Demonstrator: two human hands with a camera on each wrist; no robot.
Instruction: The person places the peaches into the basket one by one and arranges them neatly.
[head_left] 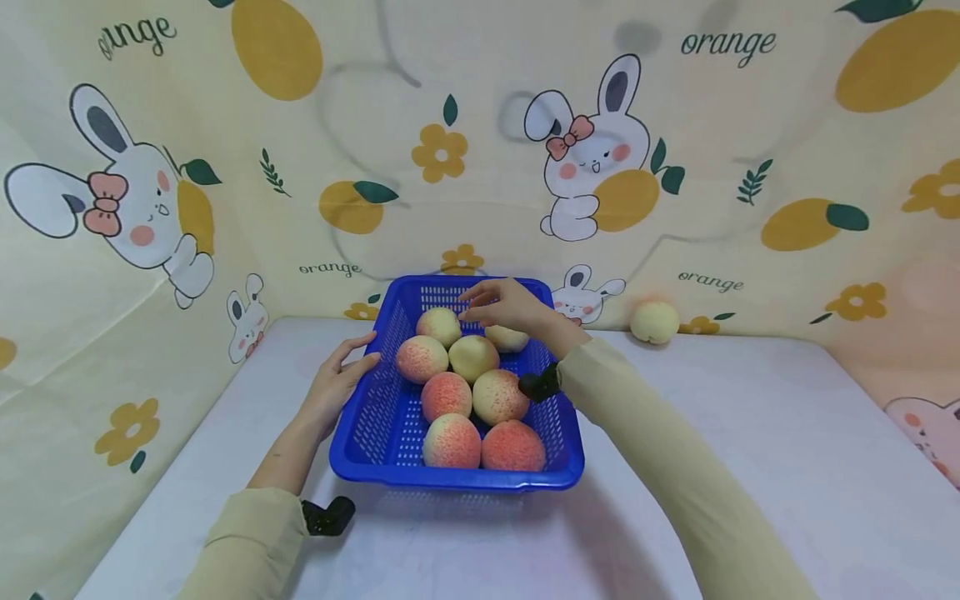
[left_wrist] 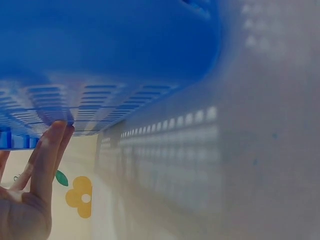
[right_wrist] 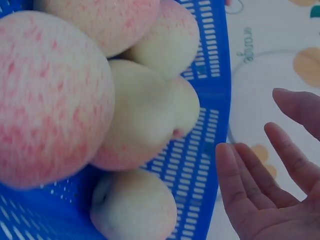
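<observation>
A blue plastic basket (head_left: 457, 478) with slotted walls stands in the middle of the head view and holds several pink and pale yellow peaches (head_left: 422, 359). At its left side, my left hand (head_left: 337, 387) rests against the outer wall and rim. The left wrist view shows straight fingers (left_wrist: 49, 157) with their tips right at the basket's slotted side. My right hand (head_left: 508, 305) hovers over the far end, its fingers loosely bent and holding nothing. Partly hidden below it lies a pale peach (head_left: 507, 339). In the right wrist view, the fingers are spread beyond the basket's rim.
A single pale peach (head_left: 655, 322) lies on the white table (head_left: 750, 450) at the back right, close to the printed backdrop (head_left: 480, 217). The patterned cloth also rises along the left and right sides. Black wrist devices (head_left: 327, 517) sit at both sleeve cuffs.
</observation>
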